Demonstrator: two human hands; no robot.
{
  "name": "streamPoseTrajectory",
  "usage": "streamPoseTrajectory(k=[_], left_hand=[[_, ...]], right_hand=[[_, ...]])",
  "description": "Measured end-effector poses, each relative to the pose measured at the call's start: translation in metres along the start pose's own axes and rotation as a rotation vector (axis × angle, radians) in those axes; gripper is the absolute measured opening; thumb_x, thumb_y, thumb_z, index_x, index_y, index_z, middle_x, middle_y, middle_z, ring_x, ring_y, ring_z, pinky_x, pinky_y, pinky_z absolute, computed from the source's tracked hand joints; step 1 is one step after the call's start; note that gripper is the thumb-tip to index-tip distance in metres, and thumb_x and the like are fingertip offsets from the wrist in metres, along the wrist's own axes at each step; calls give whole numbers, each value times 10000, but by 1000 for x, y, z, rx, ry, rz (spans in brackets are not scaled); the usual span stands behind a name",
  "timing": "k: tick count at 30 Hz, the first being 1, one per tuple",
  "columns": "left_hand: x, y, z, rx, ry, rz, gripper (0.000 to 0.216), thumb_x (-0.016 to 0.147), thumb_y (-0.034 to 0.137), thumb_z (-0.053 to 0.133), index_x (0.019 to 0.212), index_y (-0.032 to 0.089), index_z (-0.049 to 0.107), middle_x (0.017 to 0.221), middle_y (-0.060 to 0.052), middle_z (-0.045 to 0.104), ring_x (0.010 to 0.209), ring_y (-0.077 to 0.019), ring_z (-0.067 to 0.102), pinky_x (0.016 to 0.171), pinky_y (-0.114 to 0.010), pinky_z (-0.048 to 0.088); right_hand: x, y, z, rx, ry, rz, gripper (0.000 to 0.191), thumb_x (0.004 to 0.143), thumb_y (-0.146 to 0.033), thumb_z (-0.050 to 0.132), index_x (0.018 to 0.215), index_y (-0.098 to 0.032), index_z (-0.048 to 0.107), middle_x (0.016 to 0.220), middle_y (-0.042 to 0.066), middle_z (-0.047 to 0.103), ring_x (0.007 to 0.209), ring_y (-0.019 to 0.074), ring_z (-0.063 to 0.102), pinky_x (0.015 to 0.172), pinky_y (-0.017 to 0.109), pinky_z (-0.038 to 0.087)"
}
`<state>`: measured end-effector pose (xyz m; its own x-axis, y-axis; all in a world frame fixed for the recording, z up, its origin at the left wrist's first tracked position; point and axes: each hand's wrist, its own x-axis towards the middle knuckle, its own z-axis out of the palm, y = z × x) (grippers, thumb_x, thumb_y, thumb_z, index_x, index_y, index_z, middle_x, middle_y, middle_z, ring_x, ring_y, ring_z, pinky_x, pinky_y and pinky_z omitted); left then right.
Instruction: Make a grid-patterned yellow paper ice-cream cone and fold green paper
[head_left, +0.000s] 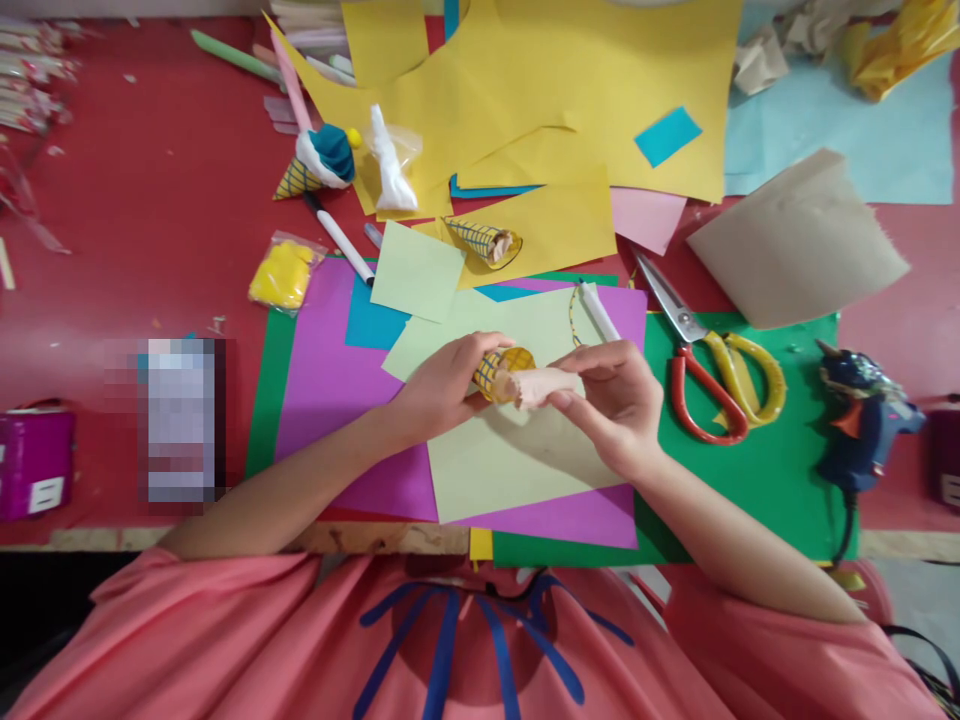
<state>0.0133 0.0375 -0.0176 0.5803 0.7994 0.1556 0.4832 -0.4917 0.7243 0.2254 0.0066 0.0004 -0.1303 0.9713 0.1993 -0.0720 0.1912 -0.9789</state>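
Gripped in your left hand [441, 385], fingers closed: yellow blue-gridded paper cone [488, 373]; right hand [622, 402] pinches beige crumpled paper roll [540, 388] at cone's mouth, over pale-green paper sheet [510, 468].

Soft, fairly bright light spread evenly over the red table [135, 250], leaving a diffuse shadow on the pale green paper [502, 475] below the right hand [626, 410]. The metal blades [675, 308] caught a dull gleam. Wide-angle distortion stretched the borders, the pale bundle [34, 75] at far left looked smeared, and coarse pixelation masked an upright rectangle [181, 420].
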Motion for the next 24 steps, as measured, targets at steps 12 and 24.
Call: streamPoseTrajectory(k=[12,24], left_hand=[[2,1,2,95,-70,-123,305,811,257,636,1084,184,524,958,-48,592,841,-190,597,737,-302,466],[1,-1,4,89,-1,-107,343,803,285,643,1101,190,501,977,-47,604,841,-184,593,690,-294,452]], right_hand=[[-10,6,6,-312,75,-64,274,827,-153,669,1074,-254,608,838,-10,637,663,96,584,618,264,511],[1,-5,4,-395,30,-124,161,823,-117,652,952,-209,622,856,15,632,683,100,549,596,270,472]])
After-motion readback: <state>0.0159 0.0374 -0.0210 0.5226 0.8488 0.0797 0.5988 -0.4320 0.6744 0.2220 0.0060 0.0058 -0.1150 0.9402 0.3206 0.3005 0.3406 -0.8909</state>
